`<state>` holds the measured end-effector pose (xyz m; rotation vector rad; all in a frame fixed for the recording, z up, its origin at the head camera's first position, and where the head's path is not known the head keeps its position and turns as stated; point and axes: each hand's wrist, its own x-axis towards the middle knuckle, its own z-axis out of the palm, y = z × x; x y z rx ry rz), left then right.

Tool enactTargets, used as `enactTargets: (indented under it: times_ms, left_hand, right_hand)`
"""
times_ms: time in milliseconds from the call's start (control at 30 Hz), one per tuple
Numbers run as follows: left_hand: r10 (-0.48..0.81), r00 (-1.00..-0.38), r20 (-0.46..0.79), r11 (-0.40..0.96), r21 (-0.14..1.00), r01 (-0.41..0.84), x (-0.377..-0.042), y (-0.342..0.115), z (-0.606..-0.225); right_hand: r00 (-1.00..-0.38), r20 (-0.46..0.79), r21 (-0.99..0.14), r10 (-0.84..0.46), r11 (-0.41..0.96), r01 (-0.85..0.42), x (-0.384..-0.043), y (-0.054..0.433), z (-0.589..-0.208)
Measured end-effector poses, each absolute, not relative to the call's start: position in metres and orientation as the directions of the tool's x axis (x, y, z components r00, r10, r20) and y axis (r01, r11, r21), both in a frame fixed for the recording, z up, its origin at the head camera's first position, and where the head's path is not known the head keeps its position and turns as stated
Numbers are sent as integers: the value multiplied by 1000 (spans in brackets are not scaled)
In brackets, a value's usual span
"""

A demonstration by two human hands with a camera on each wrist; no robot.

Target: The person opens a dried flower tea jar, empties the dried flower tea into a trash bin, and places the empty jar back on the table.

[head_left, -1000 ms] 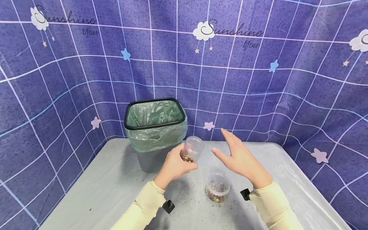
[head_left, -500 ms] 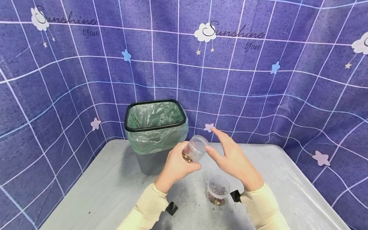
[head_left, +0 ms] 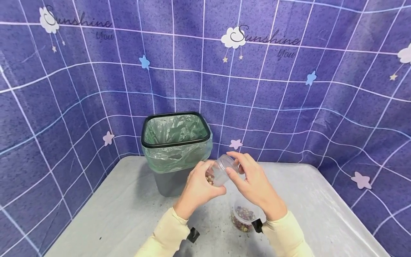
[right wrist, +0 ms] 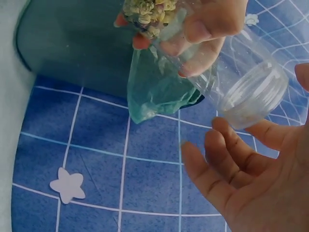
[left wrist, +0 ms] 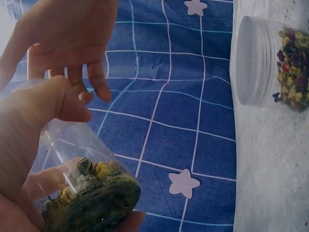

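My left hand (head_left: pixel 197 184) grips a clear plastic jar (head_left: pixel 219 176) in front of the bin, its threaded mouth tipped up to the right. Dried flower buds (right wrist: pixel 149 14) lie in the jar's bottom end. Around that mouth my right hand (head_left: pixel 258 187) reaches with fingers spread and loosely bent; in the right wrist view its fingertips are right at the rim and the thumb stands apart from it. A second clear jar (head_left: pixel 243 221), lidless, stands upright on the table below the right hand, partly filled with mixed dried flowers (left wrist: pixel 294 70).
A grey bin (head_left: pixel 167 184) with a black rim and a green bag (head_left: pixel 176 159) stands at the back left of the grey table (head_left: pixel 128 210). Small crumbs lie around the second jar. A blue-purple grid-patterned curtain (head_left: pixel 257 89) closes off the back and sides.
My right hand has come left to the held jar's mouth, its fingers bending around it. The left hand has tilted the jar further to the right. The second jar stays put.
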<state>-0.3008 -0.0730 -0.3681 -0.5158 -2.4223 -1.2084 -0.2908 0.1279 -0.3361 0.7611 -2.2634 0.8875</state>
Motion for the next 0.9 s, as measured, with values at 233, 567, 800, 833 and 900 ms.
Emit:
enactTargets:
  times_ms: [233, 567, 800, 833, 900]
  left_hand:
    - [214, -859, 466, 610, 623, 490, -299, -69, -369]
    - [255, -830, 496, 648, 550, 527, -303, -74, -376]
    - [298, -844, 445, 663, 540, 519, -305, -85, -372]
    - [303, -846, 440, 664, 539, 518, -306, -86, -372]
    - [306, -847, 434, 671, 533, 515, -306, -87, -370]
  right_hand:
    - [-731, 646, -462, -220, 649, -605, -295, 130, -340]
    - [-828, 547, -566, -126, 673, -476, -301, 129, -345]
    - [-866, 477, -614, -153, 647, -452, -307, 134, -348]
    - [-869, 468, -619, -157, 644, -450, -308, 135, -349]
    - [-874, 457, -626, -167, 637, -450, -309, 136, -349]
